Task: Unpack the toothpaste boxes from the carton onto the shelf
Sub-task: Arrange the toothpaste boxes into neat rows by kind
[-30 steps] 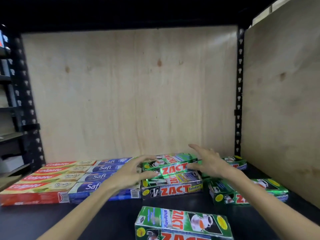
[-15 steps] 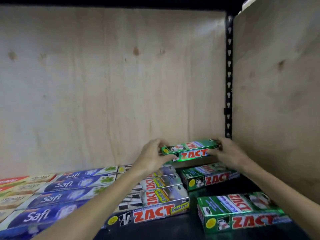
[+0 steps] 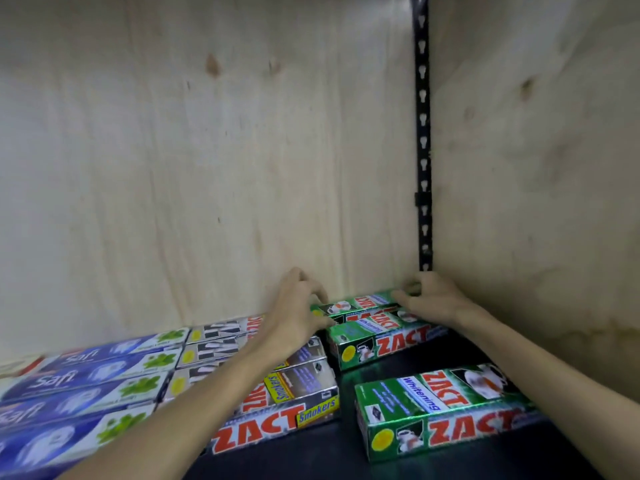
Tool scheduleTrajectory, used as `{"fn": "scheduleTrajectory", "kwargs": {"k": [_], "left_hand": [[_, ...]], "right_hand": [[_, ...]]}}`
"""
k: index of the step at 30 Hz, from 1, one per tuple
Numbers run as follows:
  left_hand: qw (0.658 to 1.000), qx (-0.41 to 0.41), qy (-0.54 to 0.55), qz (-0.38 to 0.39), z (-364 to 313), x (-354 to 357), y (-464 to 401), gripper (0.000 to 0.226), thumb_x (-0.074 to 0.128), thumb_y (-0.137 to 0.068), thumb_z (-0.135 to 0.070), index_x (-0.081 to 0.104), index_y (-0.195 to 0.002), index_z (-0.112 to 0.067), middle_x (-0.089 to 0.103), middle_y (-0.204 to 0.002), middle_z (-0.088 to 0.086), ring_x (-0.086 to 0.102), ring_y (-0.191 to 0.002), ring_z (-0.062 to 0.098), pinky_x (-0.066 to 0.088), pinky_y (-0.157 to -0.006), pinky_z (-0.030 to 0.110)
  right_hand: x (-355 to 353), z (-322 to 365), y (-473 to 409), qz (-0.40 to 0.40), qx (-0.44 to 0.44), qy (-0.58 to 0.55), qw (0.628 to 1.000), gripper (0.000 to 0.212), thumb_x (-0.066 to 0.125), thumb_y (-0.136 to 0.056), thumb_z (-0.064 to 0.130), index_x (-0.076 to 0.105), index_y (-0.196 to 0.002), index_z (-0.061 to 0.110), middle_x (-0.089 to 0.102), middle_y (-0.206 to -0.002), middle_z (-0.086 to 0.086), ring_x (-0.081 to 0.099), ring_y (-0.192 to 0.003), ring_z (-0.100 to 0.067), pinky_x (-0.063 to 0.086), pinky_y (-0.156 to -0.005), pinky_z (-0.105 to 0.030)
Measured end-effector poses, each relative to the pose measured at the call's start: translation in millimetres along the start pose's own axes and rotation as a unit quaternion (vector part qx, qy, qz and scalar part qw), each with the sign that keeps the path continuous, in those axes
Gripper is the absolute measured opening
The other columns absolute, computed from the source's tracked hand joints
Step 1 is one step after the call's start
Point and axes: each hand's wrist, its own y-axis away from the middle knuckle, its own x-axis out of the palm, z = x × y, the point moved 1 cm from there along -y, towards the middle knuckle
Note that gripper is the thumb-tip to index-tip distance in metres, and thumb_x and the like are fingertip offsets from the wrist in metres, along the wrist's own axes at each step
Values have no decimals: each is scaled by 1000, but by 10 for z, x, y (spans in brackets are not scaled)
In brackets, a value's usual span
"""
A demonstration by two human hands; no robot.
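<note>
Both hands hold one green rectangular ZACT toothpaste box [image 3: 360, 302] at the back right corner of the dark shelf [image 3: 346, 448], close to the plywood back panel [image 3: 207, 168] and beside the black slotted upright [image 3: 423, 133]. The left hand [image 3: 294, 313] has its fingers curled round the box's left end; the right hand [image 3: 429, 299] pinches the right end with bent fingers, so each grip is closed on the box. The box sits level just behind, and slightly above, a second green ZACT box [image 3: 384, 341] lying flat on the shelf. A third green ZACT box marked Whitening [image 3: 440, 410] lies nearer the front, apart from the second. To the left, silver ZACT Smokers boxes [image 3: 277, 410] lie in a row under the left forearm, and further left are blue Safi boxes [image 3: 79, 393]. The plywood side panel [image 3: 536, 168] closes the shelf on the right.
</note>
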Motion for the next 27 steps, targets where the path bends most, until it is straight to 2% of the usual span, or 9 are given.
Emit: {"fn": "scheduleTrajectory", "kwargs": {"k": [5, 9, 11, 12, 14, 16, 18, 22, 27], "left_hand": [[994, -69, 7, 79, 10, -99, -3, 23, 85, -80, -29, 76, -100, -23, 69, -104, -9, 62, -95, 9, 48, -87, 24], [991, -45, 13, 124, -77, -374, 174, 26, 62, -98, -37, 73, -114, -21, 73, -106, -9, 66, -97, 7, 50, -93, 26], [989, -25, 2, 145, -143, -521, 387, 34, 56, -100, -43, 66, -127, -24, 67, -106, -14, 59, -85, -4, 45, -88, 19], [987, -12, -1, 161, -156, -584, 507, 41, 55, -99, -50, 61, -133, -28, 63, -115, -15, 58, -91, -5, 43, -89, 16], [976, 30, -23, 213, -141, -659, 736, 60, 51, -93, -66, 47, -145, -36, 45, -144, -19, 46, -126, -5, 35, -106, 18], [963, 61, -52, 256, -131, -695, 908, 74, 48, -88, -74, 32, -152, -42, 24, -157, -23, 19, -145, -7, 21, -120, 23], [955, 67, -67, 280, -136, -716, 1009, 85, 49, -84, -78, 19, -156, -44, 10, -160, -26, 7, -145, -11, 12, -121, 21], [953, 77, -86, 279, -157, -755, 1051, 103, 59, -78, -79, 6, -158, -43, 4, -160, -29, 6, -142, -12, 11, -116, 16], [954, 73, -110, 267, -120, -750, 1056, 102, 60, -80, -77, 7, -158, -41, 6, -160, -29, 7, -141, -14, 10, -113, 12]], "right_hand": [[56, 57, 97, 1, -31, 72, 997, 53, 59, -96, 46, 52, -138, 15, 61, -135, -8, 58, -121, -27, 44, -107, -43], [52, 74, 183, 2, -39, 94, 995, 47, 52, -100, 47, 51, -136, 16, 63, -127, -8, 60, -113, -25, 45, -104, -44], [52, 86, 206, 3, -41, 95, 995, 46, 51, -101, 47, 51, -136, 17, 64, -126, -7, 61, -112, -25, 45, -103, -45], [53, 95, 210, 3, -41, 94, 995, 46, 51, -101, 47, 51, -136, 17, 64, -126, -7, 61, -112, -25, 45, -104, -45], [58, 101, 218, 3, -41, 87, 995, 45, 51, -101, 46, 50, -136, 17, 64, -126, -7, 61, -112, -24, 45, -105, -47], [59, 106, 227, 2, -43, 85, 995, 44, 51, -101, 45, 50, -136, 17, 63, -126, -7, 60, -113, -24, 44, -106, -48], [61, 103, 231, 5, -43, 83, 996, 45, 51, -101, 45, 49, -137, 17, 63, -127, -7, 60, -114, -24, 44, -106, -48], [70, 89, 233, 7, -41, 81, 996, 49, 49, -102, 46, 45, -141, 18, 60, -132, -7, 57, -119, -24, 43, -107, -49], [72, 76, 215, 6, -43, 86, 995, 52, 48, -102, 46, 41, -145, 19, 55, -142, -8, 53, -127, -26, 41, -109, -48]]}}
